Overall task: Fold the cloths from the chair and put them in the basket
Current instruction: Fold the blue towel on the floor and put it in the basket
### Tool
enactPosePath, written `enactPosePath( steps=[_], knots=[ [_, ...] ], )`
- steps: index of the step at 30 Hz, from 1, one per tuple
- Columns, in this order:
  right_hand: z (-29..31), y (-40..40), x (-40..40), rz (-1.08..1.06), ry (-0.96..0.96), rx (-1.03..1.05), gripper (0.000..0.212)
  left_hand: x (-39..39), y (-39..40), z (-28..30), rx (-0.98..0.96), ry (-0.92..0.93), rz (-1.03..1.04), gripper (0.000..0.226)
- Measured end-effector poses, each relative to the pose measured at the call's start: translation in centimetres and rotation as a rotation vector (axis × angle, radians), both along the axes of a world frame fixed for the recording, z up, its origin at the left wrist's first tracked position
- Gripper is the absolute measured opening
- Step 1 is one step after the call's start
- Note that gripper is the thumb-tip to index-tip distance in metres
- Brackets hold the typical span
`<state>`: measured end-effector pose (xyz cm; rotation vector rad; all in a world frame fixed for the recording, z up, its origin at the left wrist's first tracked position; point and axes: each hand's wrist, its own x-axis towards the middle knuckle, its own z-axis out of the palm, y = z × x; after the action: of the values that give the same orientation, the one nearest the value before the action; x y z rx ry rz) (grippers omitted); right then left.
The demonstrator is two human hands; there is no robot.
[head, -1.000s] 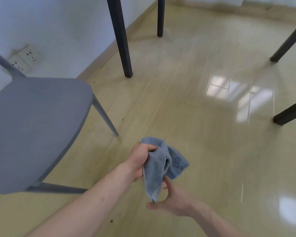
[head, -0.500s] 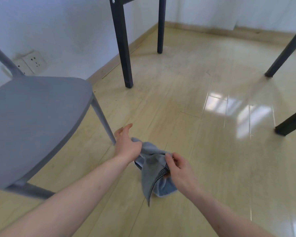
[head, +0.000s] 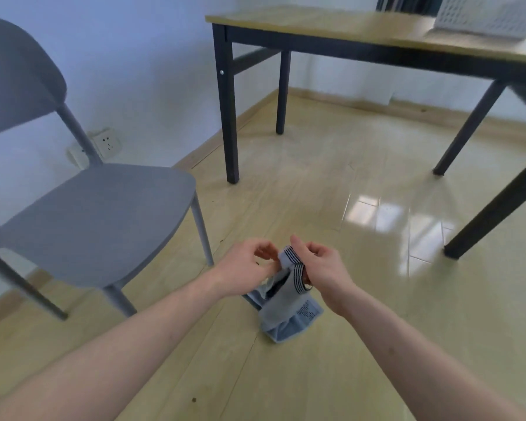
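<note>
The grey moulded plastic chair (head: pixel 97 220) stands at the left with its seat bare, so the cloth in hand appears to be the last one from it.

The left hand (head: pixel 243 268) is held in mid-air beside the chair's front leg, fingers curled at the upper edge of the small blue-grey cloth with a dark striped border (head: pixel 289 302); whether it actually pinches the fabric cannot be told.

The cloth hangs bunched between both hands above the floor, a printed label showing near its lower edge.

The right hand (head: pixel 319 268) pinches the striped border between thumb and fingers.

To fold well:
1. Find two adjacent corners along the striped border (one per hand).
2. Draw the edge taut so the cloth hangs flat.
3. Bring corners together, keeping edges aligned.

The white perforated plastic basket (head: pixel 480 18) sits on the wooden tabletop with black legs (head: pixel 331 24) at the far right, well apart from the hands.
</note>
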<state>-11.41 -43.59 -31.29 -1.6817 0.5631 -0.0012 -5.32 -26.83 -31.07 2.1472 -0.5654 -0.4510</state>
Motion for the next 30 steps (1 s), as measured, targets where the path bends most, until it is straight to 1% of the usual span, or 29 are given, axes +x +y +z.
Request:
enactPosePath(
  steps=[2,3,4,7,8,10,12,14,16,18,21,23,26,27,29,30],
  knots=[
    [1.9,0.9,-2.6,0.002,-0.033,0.041,0.064,-3.1,0.8,1.8,-0.083,0.014,-0.034,0.037],
    [2.8,1.5,-4.0,0.001,-0.048,0.061,0.067,-4.7,1.2,2.6,-0.111,0.004,-0.04,0.043],
    [3.5,2.0,-5.3,0.007,-0.072,0.077,0.064,-6.0,1.7,3.1,-0.13,-0.016,-0.043,0.041],
    [4.7,3.5,-9.0,0.039,-0.125,0.126,0.045,-8.9,3.2,3.9,-0.162,-0.069,-0.038,0.015],
    [5.0,3.8,-10.1,0.064,-0.126,0.143,0.044,-9.6,3.6,4.2,-0.182,-0.07,-0.018,0.011],
    [5.5,4.3,-11.8,0.123,-0.126,0.16,0.05,-10.5,4.3,5.0,-0.222,-0.082,0.06,0.011],
    [5.3,4.3,-12.9,0.192,-0.093,0.059,0.057,-10.6,4.6,5.6,-0.236,-0.107,0.138,0.009],
    [4.9,4.4,-13.9,0.314,-0.035,-0.059,0.053,-10.5,4.9,6.0,-0.249,-0.107,0.164,0.009],
    [4.5,4.8,-14.7,0.447,0.016,-0.105,0.053,-10.5,5.1,5.9,-0.248,-0.103,0.151,0.01],
    [4.3,5.4,-15.3,0.526,0.054,-0.136,0.044,-11.0,5.2,6.0,-0.262,-0.088,0.143,0.012],
    [3.1,5.8,-15.5,0.556,0.141,-0.379,0.024,-11.3,5.3,6.3,-0.353,-0.053,0.147,0.008],
    [2.2,5.4,-15.7,0.573,0.235,-0.476,0.015,-11.2,5.7,6.6,-0.391,-0.057,0.166,0.006],
    [1.6,3.9,-15.9,0.534,0.34,-0.483,0.023,-10.4,6.4,6.5,-0.385,-0.071,0.227,0.01],
    [1.4,3.3,-15.9,0.534,0.375,-0.5,0.022,-10.0,6.6,6.5,-0.382,-0.067,0.274,0.01],
    [0.7,2.1,-16.0,0.584,0.456,-0.581,0.018,-9.1,7.4,6.1,-0.369,-0.08,0.375,0.018],
    [0.3,1.5,-16.0,0.605,0.499,-0.614,0.021,-8.7,7.8,6.0,-0.334,-0.098,0.413,0.021]
  ],
)
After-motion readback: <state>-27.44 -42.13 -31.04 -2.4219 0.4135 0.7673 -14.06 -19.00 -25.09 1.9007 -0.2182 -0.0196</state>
